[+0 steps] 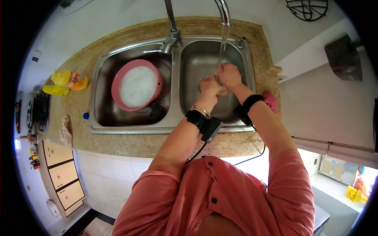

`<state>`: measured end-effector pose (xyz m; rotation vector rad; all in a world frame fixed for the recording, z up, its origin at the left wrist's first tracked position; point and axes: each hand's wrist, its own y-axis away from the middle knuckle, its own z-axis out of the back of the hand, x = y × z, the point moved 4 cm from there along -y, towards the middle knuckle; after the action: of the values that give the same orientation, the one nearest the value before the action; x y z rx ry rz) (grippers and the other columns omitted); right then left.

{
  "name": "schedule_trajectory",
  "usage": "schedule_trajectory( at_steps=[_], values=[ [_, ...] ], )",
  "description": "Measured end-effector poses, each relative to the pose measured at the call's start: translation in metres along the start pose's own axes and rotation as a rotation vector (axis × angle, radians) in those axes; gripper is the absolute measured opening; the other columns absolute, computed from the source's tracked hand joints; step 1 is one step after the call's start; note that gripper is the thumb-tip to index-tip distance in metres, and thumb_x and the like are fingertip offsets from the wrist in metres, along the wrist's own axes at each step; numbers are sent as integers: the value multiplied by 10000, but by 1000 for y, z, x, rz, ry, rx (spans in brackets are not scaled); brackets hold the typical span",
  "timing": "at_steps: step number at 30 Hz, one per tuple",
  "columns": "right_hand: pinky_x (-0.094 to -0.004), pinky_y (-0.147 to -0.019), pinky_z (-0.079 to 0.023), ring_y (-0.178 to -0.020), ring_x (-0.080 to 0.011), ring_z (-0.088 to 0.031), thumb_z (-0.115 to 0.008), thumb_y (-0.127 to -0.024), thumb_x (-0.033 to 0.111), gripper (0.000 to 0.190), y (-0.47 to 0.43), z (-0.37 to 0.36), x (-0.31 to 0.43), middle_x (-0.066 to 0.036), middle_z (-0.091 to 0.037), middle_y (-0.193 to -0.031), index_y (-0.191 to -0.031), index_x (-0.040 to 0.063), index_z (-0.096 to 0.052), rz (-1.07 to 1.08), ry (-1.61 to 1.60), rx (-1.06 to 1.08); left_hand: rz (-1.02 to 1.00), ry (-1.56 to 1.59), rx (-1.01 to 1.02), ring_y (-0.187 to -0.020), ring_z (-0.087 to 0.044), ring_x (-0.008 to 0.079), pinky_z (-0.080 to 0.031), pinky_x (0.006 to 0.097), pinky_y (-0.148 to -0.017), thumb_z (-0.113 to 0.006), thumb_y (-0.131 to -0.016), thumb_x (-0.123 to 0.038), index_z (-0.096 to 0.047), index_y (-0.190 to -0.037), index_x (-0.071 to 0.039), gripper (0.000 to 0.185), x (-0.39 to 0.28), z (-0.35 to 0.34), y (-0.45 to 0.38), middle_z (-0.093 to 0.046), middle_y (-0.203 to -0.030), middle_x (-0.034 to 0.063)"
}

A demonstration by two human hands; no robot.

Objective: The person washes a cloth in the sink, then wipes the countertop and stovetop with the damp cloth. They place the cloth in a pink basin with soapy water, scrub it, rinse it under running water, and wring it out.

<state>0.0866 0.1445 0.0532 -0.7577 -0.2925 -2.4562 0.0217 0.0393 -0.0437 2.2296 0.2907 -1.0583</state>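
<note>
In the right basin (198, 56) of a steel double sink, my left hand (208, 85) and my right hand (229, 75) grip a wet, pale cloth (222, 90) between them. Water pours from the curved chrome faucet (223, 17) onto the cloth and my right hand. My fingers and the splashing hide much of the cloth. The left basin (103, 109) holds a pink plastic bowl (117, 91) full of white suds (138, 87). A dark scrubbing pad (156, 111) lies beside that bowl, at the basin's lower right.
Two yellow bottles, one upright (69, 79) and one lower (56, 90), are on the stone counter's left. Near them are a blue cap (86, 115) and a crumpled cloth (66, 131). A pink cloth (270, 101) lies right of the sink. Cables (196, 153) trail from my wrist devices.
</note>
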Motion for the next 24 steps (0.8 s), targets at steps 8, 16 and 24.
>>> schedule_trajectory(
  at_steps=[8,16,24],
  values=[
    [-418,-726,-529,-763,-310,-693,-620,-965,466,544,3,43,-7,-253,-701,-844,-982,-66,-729,35,38,363,30,89,-103,-1074,-697,353,-600,537,-816,-435,-1097,-405,-509,-1340,-79,413,-66,7,36,-650,-1251,187],
    [-401,-671,-517,-680,-210,-662,-688,-935,327,285,50,39,32,-164,-704,-818,-1017,63,-755,253,-251,305,316,382,169,-979,-688,334,-592,499,-797,-500,-1063,-342,-570,-1159,-11,352,-69,-13,52,-655,-1140,157],
    [-468,-741,-554,-843,-390,-709,-639,-948,269,209,106,40,28,-180,-728,-903,-1021,85,-708,298,-83,160,151,267,150,-1072,-663,314,-575,456,-898,-481,-922,-28,-530,-1324,-28,405,-103,-9,68,-636,-1216,153]
  ],
)
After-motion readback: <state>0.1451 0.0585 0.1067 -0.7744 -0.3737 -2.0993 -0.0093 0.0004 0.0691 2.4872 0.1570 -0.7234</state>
